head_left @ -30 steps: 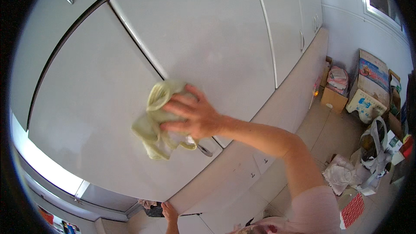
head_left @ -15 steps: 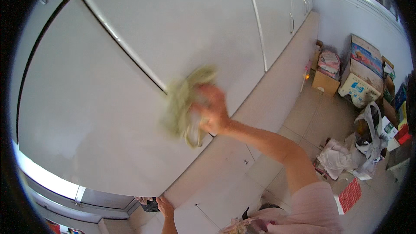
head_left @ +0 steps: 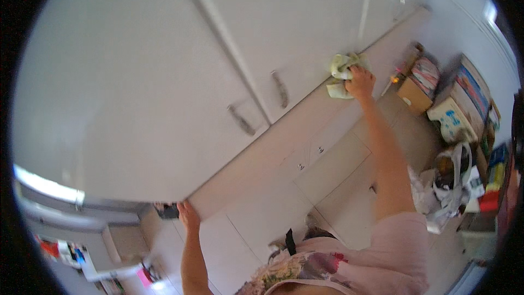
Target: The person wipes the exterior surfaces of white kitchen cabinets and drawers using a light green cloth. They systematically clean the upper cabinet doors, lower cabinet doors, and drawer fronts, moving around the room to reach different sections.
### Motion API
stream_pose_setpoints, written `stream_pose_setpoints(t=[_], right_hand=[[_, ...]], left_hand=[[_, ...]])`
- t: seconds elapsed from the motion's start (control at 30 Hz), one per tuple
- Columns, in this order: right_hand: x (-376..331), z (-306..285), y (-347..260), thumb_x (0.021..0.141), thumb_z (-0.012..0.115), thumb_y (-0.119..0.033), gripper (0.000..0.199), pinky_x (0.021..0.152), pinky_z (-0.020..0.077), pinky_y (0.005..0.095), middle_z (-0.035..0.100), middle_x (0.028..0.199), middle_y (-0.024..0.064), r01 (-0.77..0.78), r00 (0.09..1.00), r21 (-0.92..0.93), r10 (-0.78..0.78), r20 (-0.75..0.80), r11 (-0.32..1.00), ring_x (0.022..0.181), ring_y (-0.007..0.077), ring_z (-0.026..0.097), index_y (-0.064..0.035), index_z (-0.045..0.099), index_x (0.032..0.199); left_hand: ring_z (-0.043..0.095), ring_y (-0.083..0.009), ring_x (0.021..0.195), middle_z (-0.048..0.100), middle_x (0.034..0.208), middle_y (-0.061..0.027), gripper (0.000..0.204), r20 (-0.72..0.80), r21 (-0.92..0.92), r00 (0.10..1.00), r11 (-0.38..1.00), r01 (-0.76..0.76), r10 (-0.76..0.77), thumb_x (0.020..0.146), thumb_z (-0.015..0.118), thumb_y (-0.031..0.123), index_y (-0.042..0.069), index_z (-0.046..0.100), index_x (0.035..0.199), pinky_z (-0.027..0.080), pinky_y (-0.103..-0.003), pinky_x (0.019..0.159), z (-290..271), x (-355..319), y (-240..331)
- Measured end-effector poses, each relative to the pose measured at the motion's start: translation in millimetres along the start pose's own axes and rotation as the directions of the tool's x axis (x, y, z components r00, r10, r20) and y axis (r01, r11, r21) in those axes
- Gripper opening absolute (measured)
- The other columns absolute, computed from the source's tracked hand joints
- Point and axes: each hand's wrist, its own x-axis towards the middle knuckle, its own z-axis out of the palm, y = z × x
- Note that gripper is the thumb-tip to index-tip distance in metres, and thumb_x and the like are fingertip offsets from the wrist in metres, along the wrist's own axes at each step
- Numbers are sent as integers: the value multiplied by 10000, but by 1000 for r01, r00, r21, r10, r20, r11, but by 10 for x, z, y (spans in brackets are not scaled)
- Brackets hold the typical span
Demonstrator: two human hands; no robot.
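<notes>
My right hand (head_left: 360, 83) grips a crumpled pale yellow-green cloth (head_left: 339, 89) at the lower edge of the white cabinet doors (head_left: 125, 98), toward the right. Part of the cloth bunches above my fingers against the door. At lower left, my left hand (head_left: 189, 216) holds the cabinet's bottom corner, its fingertips partly hidden by the edge. Between my hands, two door handles (head_left: 240, 120) stand on either side of the seam where two doors meet.
Below the doors runs a pale cabinet side (head_left: 262, 145). Cardboard boxes (head_left: 415, 95), a white box (head_left: 452, 121) and plastic bags (head_left: 447, 196) crowd the tiled floor on the right. A window (head_left: 52, 186) lies far left.
My right hand and the cloth have gone from mid-door to the doors' lower edge farther right. The view has shifted, bringing two door handles into sight. My left hand stays at the corner.
</notes>
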Motion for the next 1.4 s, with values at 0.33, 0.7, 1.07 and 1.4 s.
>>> stream_pose_setpoints(t=[0.33,0.7,1.07,1.4], right_hand=[[-2233,-938,-2192,514,708,-203,530,879,352,494,522,1132,152,645,661,631,-729,-177,432,1095,358,452,-120,618,1030],[-2637,-795,-2623,626,720,-315,518,914,354,494,573,1148,92,663,602,648,-782,-162,375,1105,317,499,-156,610,1106],[-3473,-1194,-3592,562,761,-274,549,903,350,499,556,1150,123,592,717,652,-679,-157,474,1139,333,452,-157,628,1082],[-2239,-834,-1928,655,740,-201,445,873,389,457,610,1048,104,305,950,313,-308,-38,900,1036,309,544,-125,596,1069]], left_hand=[[480,-497,1072,539,1145,-303,369,81,50,965,968,244,-248,944,413,343,66,407,1188,402,-516,865,-53,-146,361],[515,-479,1085,530,1138,-345,456,162,-221,982,966,136,-101,969,391,342,48,314,1309,416,-492,897,-17,-151,-169],[580,-354,1039,531,1211,-182,445,166,-273,982,961,-41,89,830,623,199,51,431,1203,502,-385,830,-122,-220,43],[402,-330,1256,451,1321,-165,414,49,-77,908,908,-413,417,864,549,111,62,482,1270,337,-457,997,-347,-578,220]])
